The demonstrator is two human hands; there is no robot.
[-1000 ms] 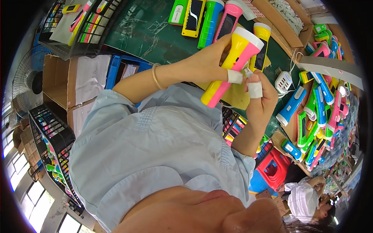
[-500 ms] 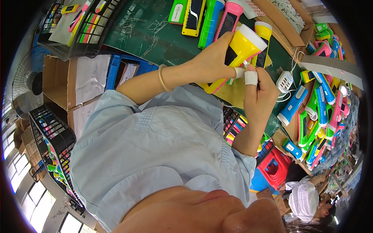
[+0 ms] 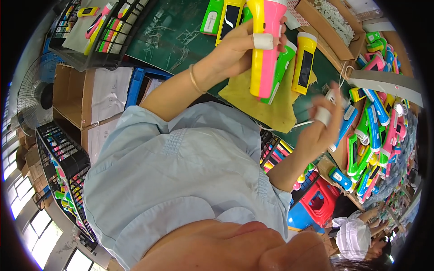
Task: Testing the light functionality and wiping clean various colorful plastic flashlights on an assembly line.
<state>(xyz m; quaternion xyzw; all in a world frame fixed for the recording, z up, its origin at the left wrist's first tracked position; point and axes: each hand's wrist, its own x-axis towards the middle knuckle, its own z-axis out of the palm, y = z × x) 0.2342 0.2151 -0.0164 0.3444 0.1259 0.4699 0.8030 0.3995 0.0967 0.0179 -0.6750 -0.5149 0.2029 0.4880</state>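
My left hand (image 3: 233,52), with white tape on its thumb, is wrapped round a yellow and pink flashlight (image 3: 267,67). The flashlight stands nearly upright in the picture, side face toward me. Smeared by motion, my right hand (image 3: 322,117) is away from it, beside a white multi-port charger (image 3: 332,95) and a blue flashlight (image 3: 347,119). White tape wraps one of its fingers; whether it holds anything is unclear. Behind the held flashlight, a green flashlight (image 3: 282,70) lies on a yellow cloth (image 3: 237,92). A yellow flashlight (image 3: 305,63) lies to its right.
More flashlights lie at the far side of the green table (image 3: 165,38). At right is a heap of coloured flashlights (image 3: 373,122). A cardboard box (image 3: 323,22) of small white parts stands far right. Black baskets (image 3: 61,153) and a fan (image 3: 34,92) are at left; a red stool (image 3: 318,203) is lower right.
My left hand has raised and turned the flashlight from face-on to side-on. My right hand has left it, moving right and down from where it held a small white plug against it.
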